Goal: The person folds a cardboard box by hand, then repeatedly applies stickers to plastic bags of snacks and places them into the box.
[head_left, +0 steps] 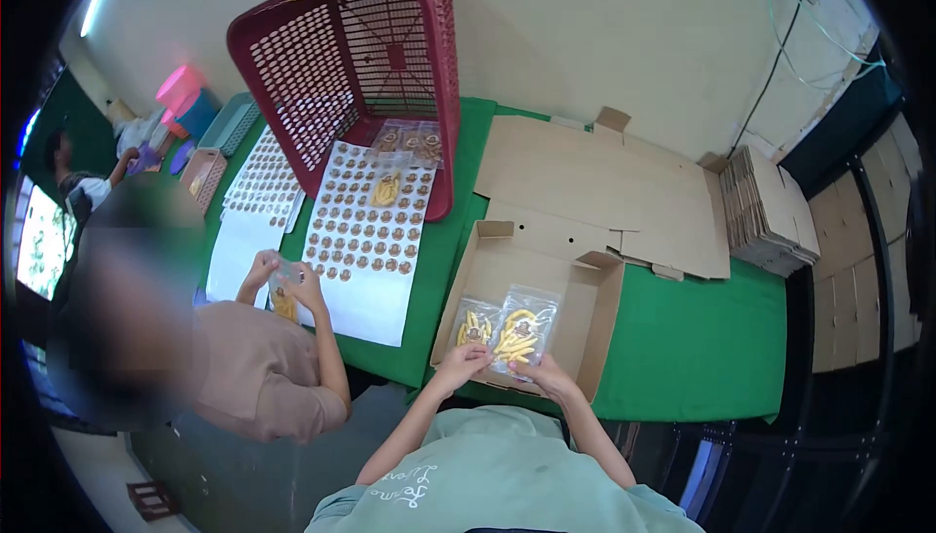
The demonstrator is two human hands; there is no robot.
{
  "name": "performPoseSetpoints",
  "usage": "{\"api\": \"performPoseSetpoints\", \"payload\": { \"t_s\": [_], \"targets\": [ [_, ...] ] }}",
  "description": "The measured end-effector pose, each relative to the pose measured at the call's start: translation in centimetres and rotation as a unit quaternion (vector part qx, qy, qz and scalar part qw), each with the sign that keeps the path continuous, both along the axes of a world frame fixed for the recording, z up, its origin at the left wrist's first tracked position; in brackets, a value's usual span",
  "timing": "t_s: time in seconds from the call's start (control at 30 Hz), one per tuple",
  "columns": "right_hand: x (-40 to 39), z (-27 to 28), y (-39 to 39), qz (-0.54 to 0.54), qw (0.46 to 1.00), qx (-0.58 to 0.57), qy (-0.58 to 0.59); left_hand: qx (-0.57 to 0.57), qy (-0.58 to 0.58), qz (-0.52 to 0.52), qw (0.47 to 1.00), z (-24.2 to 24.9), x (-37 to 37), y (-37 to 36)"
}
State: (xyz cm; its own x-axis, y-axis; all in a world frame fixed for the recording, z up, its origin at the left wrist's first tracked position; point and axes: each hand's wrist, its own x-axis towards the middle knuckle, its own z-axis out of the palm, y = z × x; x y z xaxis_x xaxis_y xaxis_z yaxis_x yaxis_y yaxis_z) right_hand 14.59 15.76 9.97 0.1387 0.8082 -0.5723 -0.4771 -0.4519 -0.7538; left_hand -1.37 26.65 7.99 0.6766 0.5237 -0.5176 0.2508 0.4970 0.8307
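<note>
A clear zip bag of yellow stick-shaped snacks (519, 333), with a round brown sticker on it, is held over the near part of an open cardboard box (587, 314). My right hand (548, 377) pinches the bag's lower right corner. At its lower left edge, the fingers of my left hand (462, 367) are closed on the same bag. A second snack bag (472, 323) lies inside the box at the left, partly covered by the held one and close to my left fingertips.
Flattened cardboard (604, 182) lies behind the box, beside a stack of folded boxes (770, 211). A tipped maroon basket (444, 94) holds bags. Sticker sheets (356, 309) cover the green cloth (692, 338). At left, a co-worker (258, 367) handles another snack bag (283, 301).
</note>
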Motion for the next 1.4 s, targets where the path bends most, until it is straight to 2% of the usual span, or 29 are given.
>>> {"api": "performPoseSetpoints", "payload": {
  "t_s": [0.13,0.23,0.3,0.37,0.47,0.53,0.57,0.6,0.67,0.77,0.8,0.87,0.93,1.1,1.23,1.33,1.4],
  "targets": [
    [0.7,-3.0,0.1,-0.074,0.997,-0.031,0.019,-0.003,0.011,-0.04,0.999,-0.6,0.4,1.3],
    [1.8,-5.2,0.1,-0.176,0.983,-0.036,-0.028,0.137,0.039,-0.11,0.984,-2.1,0.4,1.7],
    [1.9,-6.4,0.4,-0.183,0.982,-0.027,-0.025,0.245,0.081,-0.168,0.951,-2.7,0.3,2.2],
    [1.4,-7.7,0.7,-0.176,0.983,-0.029,-0.041,0.353,0.146,-0.231,0.895,-2.6,0.5,2.0],
    [0.4,-10.4,1.6,-0.153,0.983,-0.05,-0.091,0.493,0.159,-0.153,0.841,-3.9,0.9,1.3],
    [-0.3,-12.6,2.3,-0.141,0.981,-0.071,-0.117,0.486,0.189,-0.21,0.827,-5.9,1.2,1.7],
    [-0.5,-15.1,2.3,-0.122,0.969,-0.075,-0.2,0.491,0.213,-0.241,0.81,-6.4,1.4,1.8],
    [-0.5,-14.4,2.7,-0.078,0.948,-0.112,-0.287,0.495,0.237,-0.271,0.79,-6.5,1.5,1.9],
    [-1.2,-10.4,4.0,0.009,0.873,-0.18,-0.452,0.481,0.26,-0.288,0.786,-6.0,1.8,2.1],
    [-2.5,-8.2,4.8,-0.098,0.739,-0.098,-0.659,0.491,0.263,-0.286,0.78,-4.9,2.0,2.5],
    [-2.5,-7.3,4.9,-0.048,0.739,-0.077,-0.668,0.499,0.259,-0.281,0.778,-4.8,2.0,2.5],
    [-2.3,-5.9,5.1,0.054,0.73,-0.036,-0.681,0.491,0.267,-0.288,0.778,-5.2,2.0,2.4],
    [-1.9,-8.7,4.9,0.186,0.82,-0.024,-0.54,0.488,0.273,-0.287,0.778,-5.3,2.4,2.5],
    [-3.5,-6.6,4.2,0.202,0.777,-0.022,-0.596,0.495,0.278,-0.29,0.77,-6.3,2.4,2.6],
    [-3.8,-8.0,4.8,0.234,0.733,-0.06,-0.636,0.466,0.193,-0.277,0.818,-4.7,1.8,3.8],
    [-3.7,-6.7,5.8,0.267,0.727,-0.093,-0.625,0.329,0.027,-0.194,0.924,-1.9,1.1,6.8],
    [-3.8,-5.5,6.6,0.285,0.725,-0.106,-0.618,0.271,-0.012,-0.1,0.957,1.0,0.7,9.5]
  ]
}}
